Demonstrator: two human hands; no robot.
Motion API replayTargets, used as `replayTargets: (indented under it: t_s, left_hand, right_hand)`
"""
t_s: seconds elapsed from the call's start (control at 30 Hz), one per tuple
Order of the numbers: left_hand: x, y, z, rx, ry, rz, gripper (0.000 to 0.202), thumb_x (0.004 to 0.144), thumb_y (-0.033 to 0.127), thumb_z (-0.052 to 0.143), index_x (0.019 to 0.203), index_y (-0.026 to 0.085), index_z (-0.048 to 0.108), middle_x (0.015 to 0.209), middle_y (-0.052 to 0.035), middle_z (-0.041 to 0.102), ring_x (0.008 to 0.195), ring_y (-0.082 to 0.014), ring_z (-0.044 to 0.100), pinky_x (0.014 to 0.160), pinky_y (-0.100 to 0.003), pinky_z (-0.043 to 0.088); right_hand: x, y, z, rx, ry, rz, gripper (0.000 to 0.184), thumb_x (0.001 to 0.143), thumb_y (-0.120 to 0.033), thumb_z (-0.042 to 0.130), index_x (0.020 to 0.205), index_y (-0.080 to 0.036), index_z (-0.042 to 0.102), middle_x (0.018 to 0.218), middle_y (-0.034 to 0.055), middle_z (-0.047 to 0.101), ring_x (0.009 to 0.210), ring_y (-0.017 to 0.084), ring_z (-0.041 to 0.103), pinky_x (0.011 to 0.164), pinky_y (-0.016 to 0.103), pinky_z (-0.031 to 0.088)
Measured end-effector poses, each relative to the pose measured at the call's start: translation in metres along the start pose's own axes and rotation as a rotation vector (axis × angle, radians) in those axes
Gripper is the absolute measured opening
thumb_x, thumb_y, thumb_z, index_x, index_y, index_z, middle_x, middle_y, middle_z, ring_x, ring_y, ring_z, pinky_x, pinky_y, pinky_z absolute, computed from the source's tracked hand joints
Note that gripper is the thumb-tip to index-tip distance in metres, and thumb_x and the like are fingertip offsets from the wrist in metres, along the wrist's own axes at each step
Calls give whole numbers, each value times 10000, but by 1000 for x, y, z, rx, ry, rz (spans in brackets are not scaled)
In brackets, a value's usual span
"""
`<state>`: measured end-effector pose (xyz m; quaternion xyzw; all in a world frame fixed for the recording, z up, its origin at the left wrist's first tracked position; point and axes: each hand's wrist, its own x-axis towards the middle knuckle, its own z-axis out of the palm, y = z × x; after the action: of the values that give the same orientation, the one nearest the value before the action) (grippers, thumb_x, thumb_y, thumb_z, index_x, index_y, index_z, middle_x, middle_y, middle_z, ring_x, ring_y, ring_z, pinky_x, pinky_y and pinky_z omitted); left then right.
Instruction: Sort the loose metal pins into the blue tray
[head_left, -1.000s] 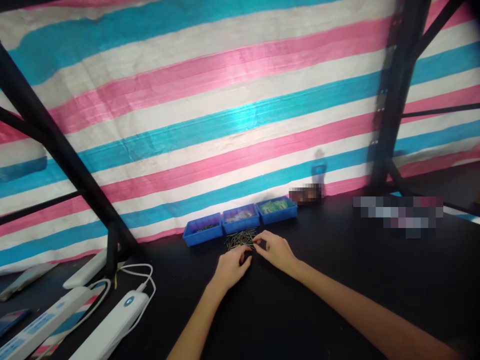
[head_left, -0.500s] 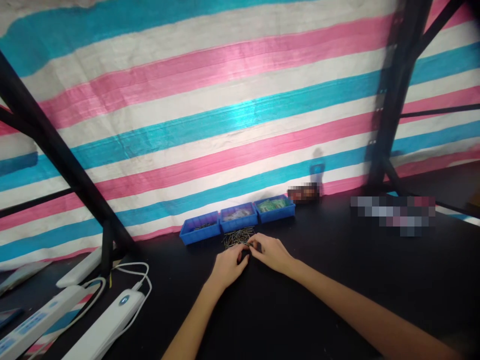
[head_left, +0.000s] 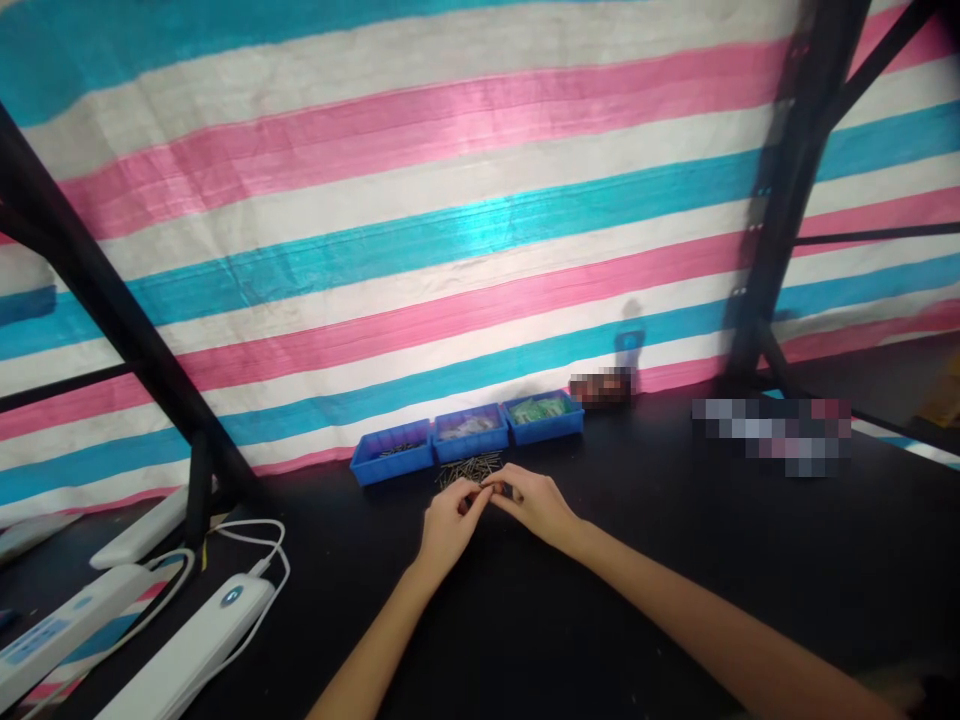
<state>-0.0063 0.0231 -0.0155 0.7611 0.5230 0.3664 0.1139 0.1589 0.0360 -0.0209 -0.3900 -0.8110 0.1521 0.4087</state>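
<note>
My left hand (head_left: 448, 524) and my right hand (head_left: 534, 502) meet at the fingertips just in front of a loose pile of thin metal pins, screws or nails (head_left: 471, 467). Both have their fingers pinched together. Whatever lies between the fingertips is too small and hidden to name. Behind the pile three blue bins stand in a row: the left bin (head_left: 390, 467) contains dark thin metal pieces, the middle bin (head_left: 470, 444) clear plastic bags, and the right bin (head_left: 545, 427) green-tinted bags.
White power strips (head_left: 187, 645) with cables lie on the left of the black table (head_left: 570, 640). Black metal posts (head_left: 161, 365) rise at both sides before a striped tarp (head_left: 420, 250). Blurred-out items (head_left: 780, 430) lie on the right, another (head_left: 600, 385) beyond the bins.
The left thumb and fingers have closed in against the right fingertips, and both hands sit slightly further left in view. The whole view has shifted a little.
</note>
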Motion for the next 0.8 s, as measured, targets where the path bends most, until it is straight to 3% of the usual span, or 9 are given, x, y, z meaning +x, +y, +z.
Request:
replayTargets:
  t_s: [0.47, 0.8]
  left_hand:
    - [2, 0, 5, -249, 129, 26, 254, 809, 358, 504, 749, 145, 627, 721, -14, 544, 522, -82, 416, 492, -206, 345]
    - [2, -4, 6, -453, -56, 40, 205, 772, 327, 568, 798, 145, 659, 798, -29, 530, 490, -51, 419, 419, -186, 330]
  right_hand:
    - [2, 6, 2, 70, 126, 66, 154, 813, -333, 555, 823, -227, 666, 783, -12, 618, 501, 81, 464, 516, 206, 354]
    - [1, 4, 2, 171, 162, 1, 174, 809, -335, 571, 764, -194, 662, 710, 5, 583, 524, 90, 457, 508, 203, 372]
